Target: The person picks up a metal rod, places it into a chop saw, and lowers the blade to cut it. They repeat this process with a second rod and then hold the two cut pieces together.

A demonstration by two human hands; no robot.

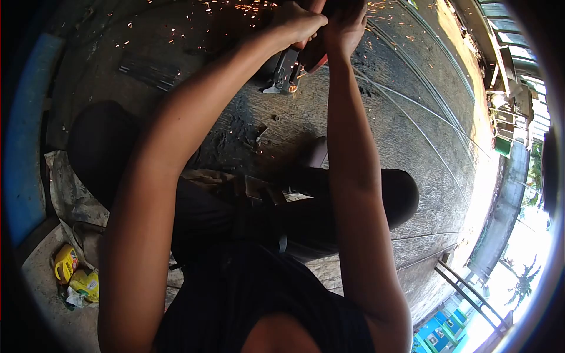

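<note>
At the top edge of the head view my left hand is closed around the red handle of a cut-off saw. My right hand lies beside it, fingers curled against the saw's dark upper part; the frame edge and shadow hide some of that grip. Below my hands show a black metal clamp and a red curved part. Orange sparks spray to both sides, and a bright glow sits low on the saw. What the saw is cutting cannot be made out. Both arms reach forward, over my bent legs.
Long thin metal rods lie across the worn floor on the right. Dark short bars lie to the left. A yellow container and a yellow packet are at lower left, near a blue panel.
</note>
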